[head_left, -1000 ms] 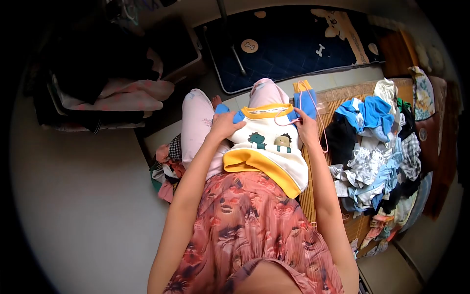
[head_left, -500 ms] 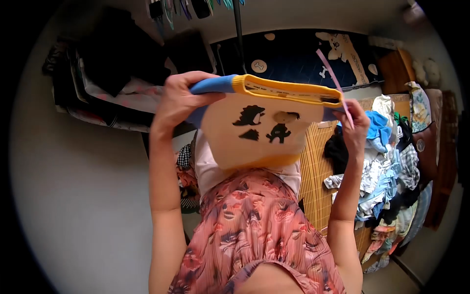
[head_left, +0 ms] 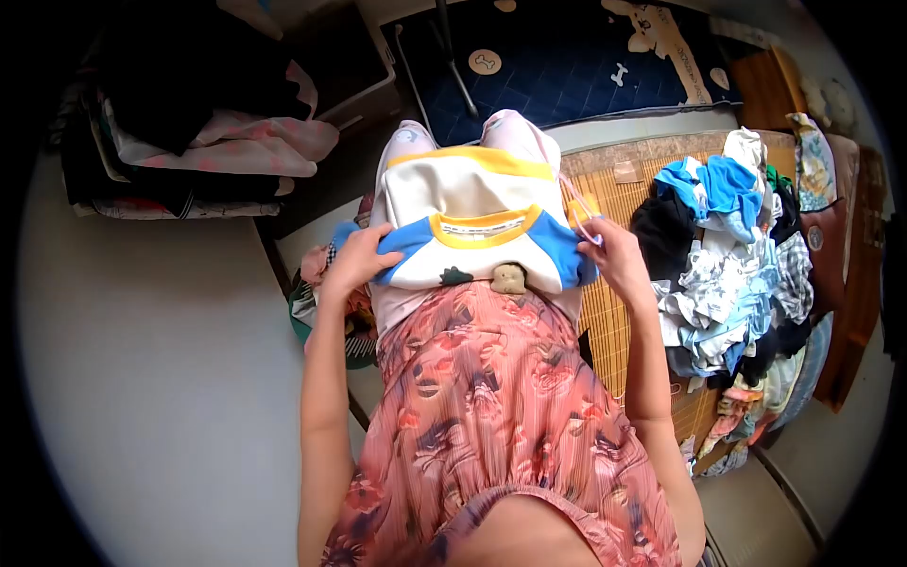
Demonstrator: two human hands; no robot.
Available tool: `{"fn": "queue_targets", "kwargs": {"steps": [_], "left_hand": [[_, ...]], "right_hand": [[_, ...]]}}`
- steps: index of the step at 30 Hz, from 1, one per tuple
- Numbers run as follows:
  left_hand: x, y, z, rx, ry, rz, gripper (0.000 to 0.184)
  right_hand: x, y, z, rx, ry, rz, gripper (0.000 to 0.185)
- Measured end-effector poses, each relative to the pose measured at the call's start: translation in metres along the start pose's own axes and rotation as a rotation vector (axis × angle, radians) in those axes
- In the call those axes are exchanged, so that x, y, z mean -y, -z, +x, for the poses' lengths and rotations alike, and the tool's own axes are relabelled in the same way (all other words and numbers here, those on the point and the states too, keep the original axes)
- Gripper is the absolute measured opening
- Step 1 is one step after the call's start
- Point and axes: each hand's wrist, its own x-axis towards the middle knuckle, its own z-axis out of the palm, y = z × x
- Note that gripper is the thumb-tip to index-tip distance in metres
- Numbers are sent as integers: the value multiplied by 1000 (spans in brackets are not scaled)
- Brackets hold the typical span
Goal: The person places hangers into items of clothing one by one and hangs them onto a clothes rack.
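Observation:
A child's sweatshirt (head_left: 416, 269), white with blue sleeves, a yellow collar and yellow hem, lies over my lap. Its collar faces me, and part of the animal print shows near my waist. On the left, my left hand (head_left: 362, 260) pinches the blue shoulder, thumb on top. At the opposite shoulder, my right hand (head_left: 616, 255) has its fingers closed on the blue edge and on a thin pink strip (head_left: 574, 200) that looks like a clothes hanger. The far end of the sweatshirt lies flat towards my knees.
To the right, a heap of clothes (head_left: 723, 283) covers part of a bamboo mat (head_left: 605, 331). Dark folded clothes (head_left: 156, 85) are stacked at the left, beside a pale bin (head_left: 373, 90). A navy patterned mat (head_left: 557, 57) and a dark pole (head_left: 458, 71) stand ahead.
The sweatshirt has come down from in front of me onto my lap, its collar turned towards me. Both hands moved down with it, and the pink strip tilted leftward.

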Motion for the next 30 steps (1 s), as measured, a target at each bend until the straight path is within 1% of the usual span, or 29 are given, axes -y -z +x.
{"fn": "queue_targets", "kwargs": {"steps": [1,2,3,4,5,7,8,10,11,12,13,14,15,18,21,24,26,30], "left_hand": [[1,-9,0,-82,-12,11,43],[4,-13,0,-90,-5,1,44],[-11,-9,-4,-95,5,-11,45],[-20,-7,-5,-109,11,-23,47],[-19,-11,-1,-119,-29,-34,47],[-19,-16,8,-149,-110,-49,47],[-19,-19,11,-123,-71,-39,43],[-19,-18,12,-55,-26,-192,41],[-20,-15,13,-26,-6,-266,39],[-23,-11,9,-24,-7,-326,33],[-22,-10,4,-37,-13,-381,31],[-20,-9,-2,-50,-19,-437,29],[-19,-8,-6,-63,-25,-493,28],[-14,-7,-12,-74,-82,-520,23],[-18,-6,-18,-96,-98,-528,21],[-21,-8,-19,-149,-161,-500,22],[-27,-8,-21,-192,-193,-468,22],[-34,-7,-20,-248,-299,-334,23]], "right_hand": [[-4,-4,-5,-56,-37,-77,21],[-8,-7,-7,-174,-16,-47,23],[-4,-7,-7,-289,2,-20,26],[5,-3,-5,-313,-54,9,32],[8,-1,-3,-344,-33,69,32],[28,2,5,-355,52,250,26],[32,4,10,-294,109,231,23],[35,4,21,-174,216,197,16],[39,6,23,-176,211,173,14],[42,8,25,-178,207,148,12],[43,9,27,-178,204,124,11],[42,7,29,-174,170,185,10],[42,6,31,-173,179,195,10],[46,-1,38,-182,204,243,10],[57,-10,45,-160,218,216,10],[67,-18,49,-171,300,228,11],[71,-22,53,-189,330,227,11],[77,-36,55,-123,350,273,9]]}}
